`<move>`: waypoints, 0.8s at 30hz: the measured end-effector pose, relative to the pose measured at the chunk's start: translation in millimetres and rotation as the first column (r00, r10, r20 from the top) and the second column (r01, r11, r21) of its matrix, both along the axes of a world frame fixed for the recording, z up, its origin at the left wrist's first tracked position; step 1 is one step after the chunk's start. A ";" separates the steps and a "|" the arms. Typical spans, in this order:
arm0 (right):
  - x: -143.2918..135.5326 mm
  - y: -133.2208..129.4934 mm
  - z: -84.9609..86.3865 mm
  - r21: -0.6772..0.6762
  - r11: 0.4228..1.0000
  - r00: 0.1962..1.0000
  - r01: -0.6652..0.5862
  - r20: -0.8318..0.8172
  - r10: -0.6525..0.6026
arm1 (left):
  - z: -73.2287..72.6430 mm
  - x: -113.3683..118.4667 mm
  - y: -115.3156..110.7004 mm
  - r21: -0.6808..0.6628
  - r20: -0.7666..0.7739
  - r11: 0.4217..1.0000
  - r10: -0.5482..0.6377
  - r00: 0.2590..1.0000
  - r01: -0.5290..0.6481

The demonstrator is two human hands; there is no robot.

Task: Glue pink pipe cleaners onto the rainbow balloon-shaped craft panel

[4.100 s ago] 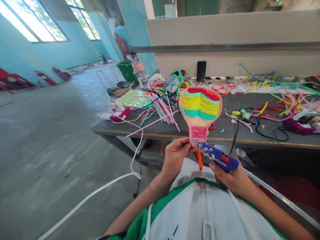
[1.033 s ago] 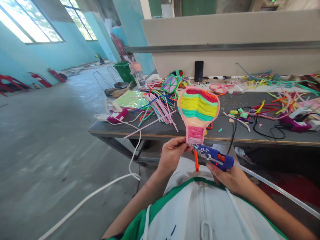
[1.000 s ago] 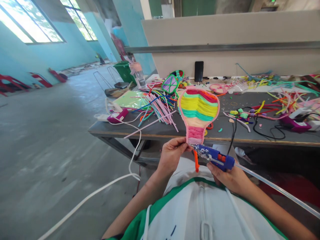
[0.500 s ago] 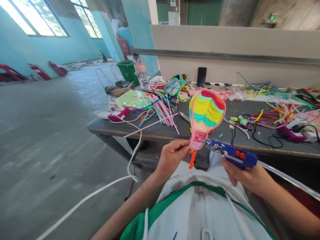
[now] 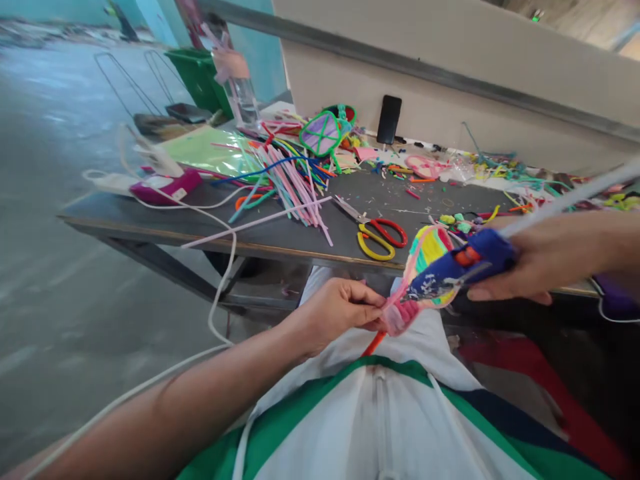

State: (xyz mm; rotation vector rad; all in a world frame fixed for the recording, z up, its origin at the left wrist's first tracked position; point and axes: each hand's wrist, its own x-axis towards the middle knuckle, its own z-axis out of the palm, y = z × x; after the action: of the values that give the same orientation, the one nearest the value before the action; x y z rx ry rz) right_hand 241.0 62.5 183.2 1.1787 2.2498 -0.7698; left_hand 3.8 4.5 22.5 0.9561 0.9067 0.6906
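Note:
My left hand (image 5: 345,310) pinches the narrow pink end of a balloon-shaped pipe-cleaner craft (image 5: 425,250), striped yellow, teal and red with a pink rim. An orange stem (image 5: 374,343) hangs below that end. My right hand (image 5: 530,267) is wrapped round a blue glue gun (image 5: 450,270), with a clear glue stick coming out of its back. The gun's tip is at the craft's pink lower part, close to my left fingertips; whether it touches I cannot tell. The gun covers part of the craft. Scissors (image 5: 377,237) with red and yellow handles lie on the table just beyond.
On the dark table (image 5: 300,243) lie pink and lilac pipe cleaners (image 5: 295,187), a purple power strip (image 5: 167,185) with a white cable, and coloured scraps. A water bottle (image 5: 240,93) and a phone (image 5: 389,120) stand at the back, before a pale partition (image 5: 350,80).
My view has tilted down. The craft has come lower and tilted to the right, and the glue gun has swung round with its back end raised. The scissors now show fully.

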 end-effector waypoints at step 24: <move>-83.6 40.7 2.6 -0.312 0.950 0.974 0.029 0.221 0.043 | -8.3 -5.2 -9.8 -0.016 0.045 1.000 -0.025 0.999 0.026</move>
State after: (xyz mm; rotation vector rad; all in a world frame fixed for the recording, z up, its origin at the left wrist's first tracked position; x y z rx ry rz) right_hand 157.5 103.2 185.8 1.0456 1.8635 -0.9037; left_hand -1.4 -5.4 14.2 0.9326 0.8585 0.6796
